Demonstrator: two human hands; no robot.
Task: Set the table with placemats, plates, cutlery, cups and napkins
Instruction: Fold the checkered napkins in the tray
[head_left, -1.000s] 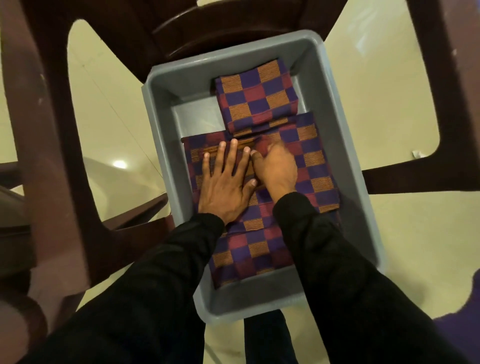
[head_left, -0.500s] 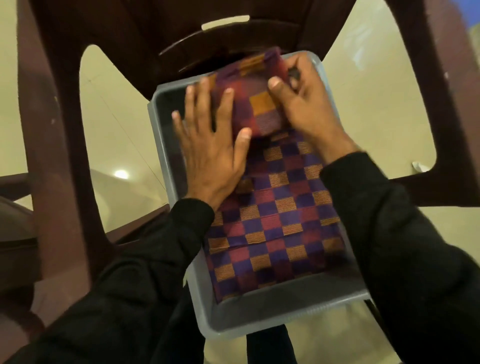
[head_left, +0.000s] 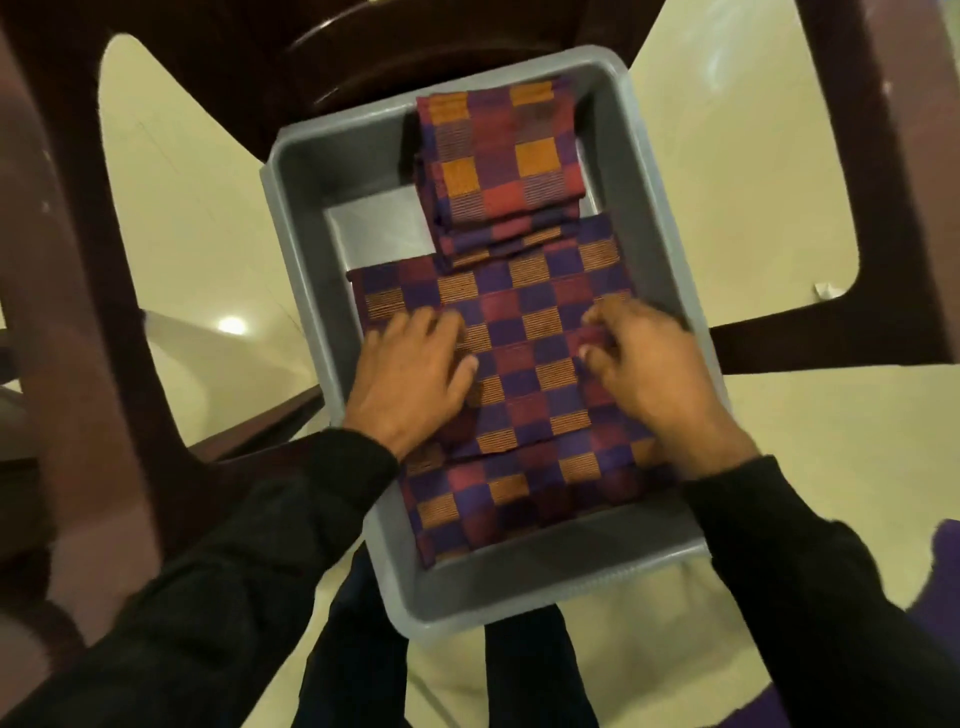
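Observation:
A grey plastic tub (head_left: 306, 218) holds folded checkered cloths in purple, red and orange. A small folded stack of napkins (head_left: 498, 166) leans at the tub's far end. A larger stack of folded placemats (head_left: 524, 364) fills the near part. My left hand (head_left: 415, 379) lies on the left side of the top placemat with its fingers curled at the cloth. My right hand (head_left: 649, 374) pinches a fold of the top placemat on its right side. Both sleeves are black.
The tub sits on the seat of a dark brown plastic chair (head_left: 67, 312), whose arms frame the view left and right. Cream tiled floor (head_left: 779, 171) shows through the gaps. Something purple (head_left: 940, 571) lies at the right edge.
Both hands have left the small napkin stack at the far end and come back to the larger placemat stack. The napkin stack now leans against the far wall.

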